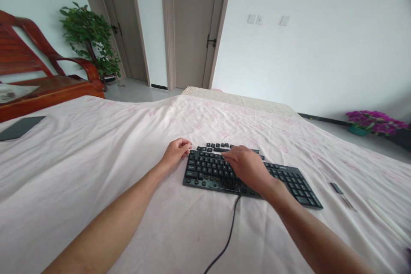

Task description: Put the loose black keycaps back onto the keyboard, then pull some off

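Observation:
A black keyboard (pixel 208 167) lies across the bedsheet, its near row showing bare key sockets where no keycaps sit. Just beyond its far edge are several loose black keycaps (pixel 212 145) and a long bar-shaped keycap (pixel 221 150). My left hand (pixel 176 152) rests beside the keyboard's far left corner with its fingers curled together. Whatever is between those fingertips is too small to make out. Over the keyboard's middle is my right hand (pixel 245 165), fingers pressed together and fingertips at the far row of keys. It hides part of the keys and loose caps.
A black cable (pixel 231 227) runs from the keyboard towards me across the patterned sheet (pixel 154 227). To the right lies a small tool with a dark handle (pixel 336 188) and thin metal shaft. A dark flat object (pixel 22 128) lies at far left, near a wooden bench (pixel 48 92).

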The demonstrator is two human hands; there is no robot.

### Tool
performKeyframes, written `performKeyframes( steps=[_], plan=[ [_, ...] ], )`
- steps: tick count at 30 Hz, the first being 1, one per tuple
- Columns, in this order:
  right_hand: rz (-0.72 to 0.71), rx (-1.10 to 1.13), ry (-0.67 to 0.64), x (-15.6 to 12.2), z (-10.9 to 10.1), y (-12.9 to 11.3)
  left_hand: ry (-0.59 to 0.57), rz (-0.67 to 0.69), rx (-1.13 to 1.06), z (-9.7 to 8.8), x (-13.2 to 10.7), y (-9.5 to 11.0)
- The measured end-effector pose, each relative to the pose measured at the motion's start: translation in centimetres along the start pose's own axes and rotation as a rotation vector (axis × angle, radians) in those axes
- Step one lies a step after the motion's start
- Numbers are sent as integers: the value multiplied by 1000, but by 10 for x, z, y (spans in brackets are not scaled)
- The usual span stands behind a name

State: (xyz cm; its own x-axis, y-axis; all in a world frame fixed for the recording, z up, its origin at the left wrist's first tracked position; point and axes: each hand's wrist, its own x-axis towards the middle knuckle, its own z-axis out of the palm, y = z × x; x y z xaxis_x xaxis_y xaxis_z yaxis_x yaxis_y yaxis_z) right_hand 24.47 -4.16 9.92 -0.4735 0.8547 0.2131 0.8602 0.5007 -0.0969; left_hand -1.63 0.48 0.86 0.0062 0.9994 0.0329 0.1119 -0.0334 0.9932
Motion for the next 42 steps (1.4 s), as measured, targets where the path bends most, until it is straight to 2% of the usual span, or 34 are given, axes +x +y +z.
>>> performKeyframes(
  steps=[4,7,10,13,19,22,31,37,42],
  plan=[
    [244,180,40,28,-2,62,-13,71,215,5,23,11],
    [283,244,-49,53,9,79,-80,186,404,17,48,20],
    [222,236,-96,73,25,75,-162,218,480,33,70,25],
    [128,136,-128,88,38,67,-227,200,535,45,85,23],
    [92,77,-193,106,55,61,-346,116,586,54,97,15],
    [88,63,-208,109,61,61,-386,125,587,58,99,12],
    [88,83,-189,115,68,67,-301,159,580,68,110,3],
    [117,132,-140,135,74,76,-251,235,590,67,130,1],
    [141,217,-163,140,81,82,-254,251,578,65,133,-3]
  ],
)
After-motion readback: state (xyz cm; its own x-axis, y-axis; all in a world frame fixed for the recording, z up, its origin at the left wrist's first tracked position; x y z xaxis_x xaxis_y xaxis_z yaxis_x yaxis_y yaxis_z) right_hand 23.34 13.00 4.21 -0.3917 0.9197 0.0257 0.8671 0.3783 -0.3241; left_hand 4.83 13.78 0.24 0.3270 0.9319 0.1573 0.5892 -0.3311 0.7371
